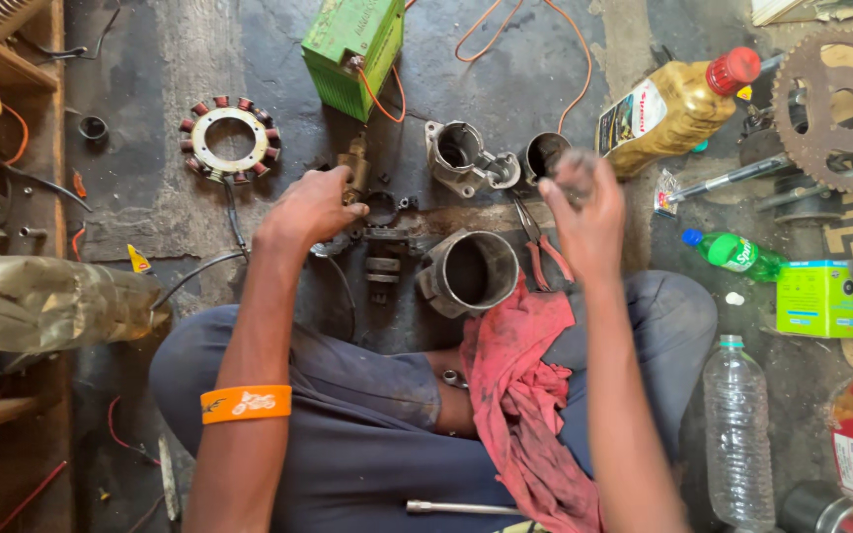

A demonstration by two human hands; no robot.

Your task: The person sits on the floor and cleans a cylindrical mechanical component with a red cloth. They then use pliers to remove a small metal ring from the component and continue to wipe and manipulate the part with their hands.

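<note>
My left hand (310, 209) reaches down to a cluster of small greasy engine parts (383, 245) on the floor, its fingers closing on a small metal piece I cannot make out. My right hand (584, 207) is raised and blurred, pinching a small dark part between its fingertips. Between the hands lies a metal cylinder sleeve (470, 271). Beside it rest red-handled pliers (537, 247). A red rag (525, 395) is draped over my right thigh. On my left forearm is an orange wristband (246, 403).
On the dark floor are a green battery (352, 49) with orange wires, a stator ring (230, 140), an engine casting (461, 156), an oil bottle (673, 107), a sprocket (836, 109), a green bottle (733, 252), a clear bottle (737, 434) and a socket bar (461, 508).
</note>
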